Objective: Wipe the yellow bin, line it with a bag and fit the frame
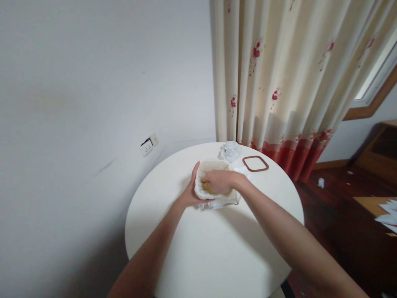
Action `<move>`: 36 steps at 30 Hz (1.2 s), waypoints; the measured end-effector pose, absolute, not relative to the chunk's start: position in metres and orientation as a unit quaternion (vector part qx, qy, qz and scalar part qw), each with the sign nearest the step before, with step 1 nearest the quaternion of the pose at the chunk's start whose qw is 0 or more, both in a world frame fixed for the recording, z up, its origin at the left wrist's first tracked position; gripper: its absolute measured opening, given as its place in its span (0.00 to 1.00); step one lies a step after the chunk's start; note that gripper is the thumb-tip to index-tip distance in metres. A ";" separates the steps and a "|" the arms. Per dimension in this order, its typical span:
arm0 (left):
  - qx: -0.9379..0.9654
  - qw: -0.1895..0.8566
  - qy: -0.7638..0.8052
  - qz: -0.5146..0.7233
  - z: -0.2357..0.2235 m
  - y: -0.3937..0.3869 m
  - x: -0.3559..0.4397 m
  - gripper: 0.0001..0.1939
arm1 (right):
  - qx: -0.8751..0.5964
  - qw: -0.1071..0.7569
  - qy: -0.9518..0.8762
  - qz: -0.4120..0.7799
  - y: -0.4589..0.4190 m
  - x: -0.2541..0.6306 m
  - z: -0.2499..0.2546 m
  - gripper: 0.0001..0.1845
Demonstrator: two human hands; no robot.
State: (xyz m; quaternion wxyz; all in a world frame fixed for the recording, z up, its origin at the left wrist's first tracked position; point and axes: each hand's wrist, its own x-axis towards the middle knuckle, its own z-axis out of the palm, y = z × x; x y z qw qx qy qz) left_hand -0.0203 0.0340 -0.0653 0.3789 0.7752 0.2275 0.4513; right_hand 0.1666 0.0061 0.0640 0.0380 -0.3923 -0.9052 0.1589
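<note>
A small squarish bin [202,192] with a cream-white liner folded over its rim is on the round table. My left hand [192,191] grips its left side, thumb up along the rim and fingers beneath the near edge. Inside the opening is my right hand [218,181], its fingers curled down toward the left inner wall. Something yellow [207,188] shows just below those fingers; whether they hold it is unclear. Thin white plastic [221,203] lies around the base. Behind the bin are a crumpled white plastic bag [231,151] and a brown rounded-square ring [255,170].
The round white table [192,252] stands close to a white wall with a power socket [147,147]. A floral curtain [279,82] hangs behind it. On the dark floor at right lie white scraps [321,182] and a brown board with papers [387,213].
</note>
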 end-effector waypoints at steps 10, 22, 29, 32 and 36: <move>0.705 0.470 0.224 0.481 -0.071 0.047 -0.016 0.77 | -0.325 0.515 -0.670 0.425 0.058 0.225 -0.026 0.46; 0.672 0.416 0.313 0.526 -0.063 0.077 -0.059 0.56 | -0.367 0.527 -0.684 0.346 0.060 0.245 -0.051 0.67; 0.701 0.434 0.289 0.487 -0.067 0.053 -0.024 0.83 | -0.268 0.475 -0.729 0.414 0.061 0.217 -0.069 0.85; 0.694 0.441 0.297 0.486 -0.075 0.050 -0.018 0.82 | -0.266 0.476 -0.717 0.434 0.057 0.208 -0.080 0.87; 0.700 0.429 0.308 0.481 -0.083 0.055 -0.022 0.83 | -0.261 0.454 -0.727 0.444 0.056 0.218 -0.074 0.85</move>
